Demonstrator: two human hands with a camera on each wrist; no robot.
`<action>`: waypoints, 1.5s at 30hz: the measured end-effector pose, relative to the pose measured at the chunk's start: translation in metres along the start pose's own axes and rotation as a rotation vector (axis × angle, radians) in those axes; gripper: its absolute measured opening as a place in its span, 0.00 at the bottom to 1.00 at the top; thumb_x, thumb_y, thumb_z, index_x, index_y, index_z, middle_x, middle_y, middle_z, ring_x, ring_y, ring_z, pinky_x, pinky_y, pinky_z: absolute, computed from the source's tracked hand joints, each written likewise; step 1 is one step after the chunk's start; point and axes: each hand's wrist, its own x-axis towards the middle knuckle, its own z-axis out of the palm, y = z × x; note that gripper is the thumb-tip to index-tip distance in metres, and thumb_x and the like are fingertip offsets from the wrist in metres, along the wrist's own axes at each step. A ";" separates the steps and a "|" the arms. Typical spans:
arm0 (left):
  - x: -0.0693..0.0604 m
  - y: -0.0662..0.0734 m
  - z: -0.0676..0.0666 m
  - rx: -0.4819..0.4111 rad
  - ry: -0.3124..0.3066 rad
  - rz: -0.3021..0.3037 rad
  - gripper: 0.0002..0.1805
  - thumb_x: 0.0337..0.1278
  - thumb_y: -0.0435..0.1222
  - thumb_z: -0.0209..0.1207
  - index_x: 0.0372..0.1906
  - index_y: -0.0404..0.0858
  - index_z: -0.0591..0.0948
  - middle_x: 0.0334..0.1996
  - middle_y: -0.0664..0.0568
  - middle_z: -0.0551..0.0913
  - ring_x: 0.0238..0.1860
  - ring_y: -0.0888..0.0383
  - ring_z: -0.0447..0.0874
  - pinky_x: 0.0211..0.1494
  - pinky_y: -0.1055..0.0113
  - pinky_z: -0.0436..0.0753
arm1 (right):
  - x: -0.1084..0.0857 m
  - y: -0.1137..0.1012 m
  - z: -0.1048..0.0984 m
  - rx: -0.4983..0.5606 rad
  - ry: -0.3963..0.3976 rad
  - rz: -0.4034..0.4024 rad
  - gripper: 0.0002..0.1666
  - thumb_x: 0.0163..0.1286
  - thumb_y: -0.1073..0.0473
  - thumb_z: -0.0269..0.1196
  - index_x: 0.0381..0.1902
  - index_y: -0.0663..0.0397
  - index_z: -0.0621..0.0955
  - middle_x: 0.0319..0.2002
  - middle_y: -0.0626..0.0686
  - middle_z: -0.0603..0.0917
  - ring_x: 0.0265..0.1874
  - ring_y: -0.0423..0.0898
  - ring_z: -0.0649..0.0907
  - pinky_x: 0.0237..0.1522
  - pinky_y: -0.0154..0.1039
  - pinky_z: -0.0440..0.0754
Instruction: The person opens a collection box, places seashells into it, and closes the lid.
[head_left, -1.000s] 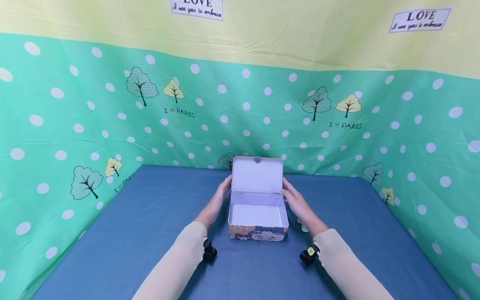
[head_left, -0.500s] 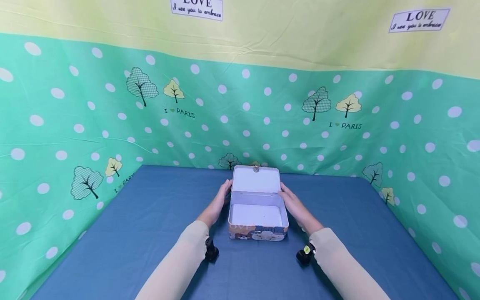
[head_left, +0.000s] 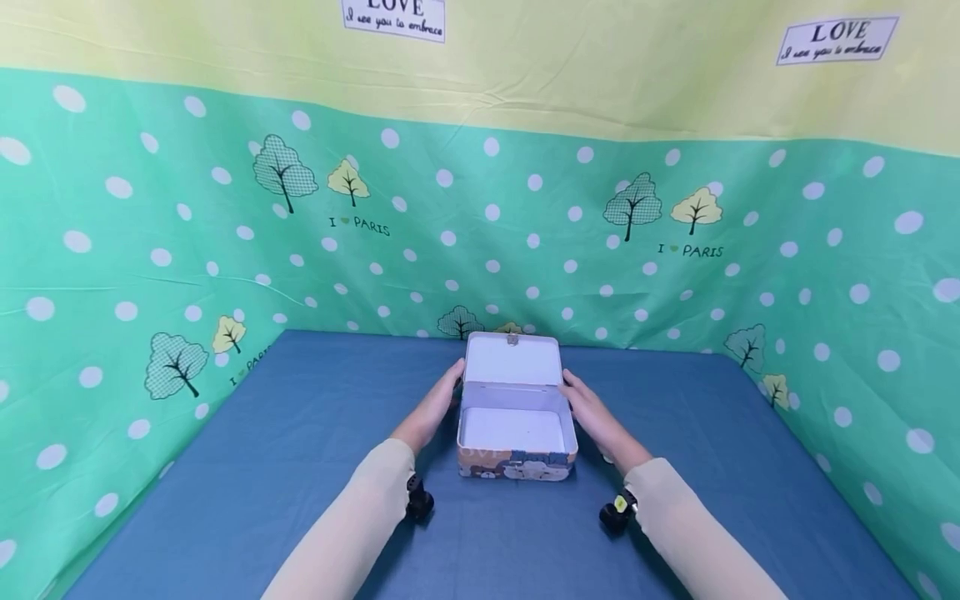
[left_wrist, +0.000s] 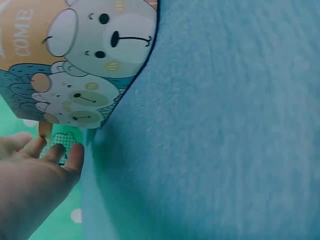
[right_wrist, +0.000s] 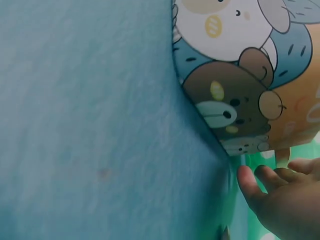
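A rectangular tin box [head_left: 517, 465] with cartoon bears printed on its outside sits on the blue table. Its lid [head_left: 512, 358] is raised and leans back, a small metal clasp at the top edge. The pale inside [head_left: 513, 429] is bare. My left hand [head_left: 435, 407] lies along the box's left rear side, and my right hand [head_left: 596, 412] along its right rear side. Both wrist views show the left fingers [left_wrist: 75, 159] and right fingers [right_wrist: 247, 180] extended loosely by the box's rear corners. Whether they touch the tin is unclear.
A small whitish thing [head_left: 607, 457] lies on the table, mostly covered by the right forearm. Blue cloth covers the table [head_left: 300, 400]. Behind and at both sides hangs a green dotted curtain [head_left: 495, 233]. A black wrist camera [head_left: 615, 518] sits on the right wrist, another [head_left: 420, 502] on the left.
The lid has tilted farther back since one second ago. Both hands have come slightly lower along with it; over the last half second they have barely moved. The box body stays in place.
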 end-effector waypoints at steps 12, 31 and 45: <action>-0.021 0.009 -0.007 0.228 -0.054 0.099 0.40 0.73 0.58 0.48 0.82 0.49 0.50 0.80 0.46 0.48 0.78 0.44 0.43 0.75 0.39 0.50 | -0.014 0.000 -0.007 -0.053 0.008 0.089 0.40 0.80 0.38 0.44 0.82 0.45 0.51 0.78 0.61 0.55 0.66 0.69 0.70 0.58 0.81 0.57; -0.068 -0.009 -0.015 0.413 -0.143 0.199 0.51 0.60 0.56 0.65 0.81 0.53 0.51 0.79 0.44 0.51 0.77 0.42 0.50 0.69 0.36 0.63 | -0.029 0.002 -0.023 -0.114 -0.006 -0.005 0.35 0.82 0.44 0.45 0.80 0.53 0.57 0.76 0.63 0.59 0.69 0.65 0.67 0.66 0.63 0.66; -0.068 -0.010 -0.015 0.360 -0.164 0.207 0.51 0.60 0.52 0.67 0.81 0.51 0.51 0.78 0.43 0.52 0.75 0.42 0.56 0.69 0.39 0.64 | -0.039 0.013 -0.052 -0.339 0.049 -0.188 0.27 0.79 0.51 0.57 0.67 0.62 0.76 0.62 0.61 0.79 0.61 0.59 0.77 0.62 0.57 0.74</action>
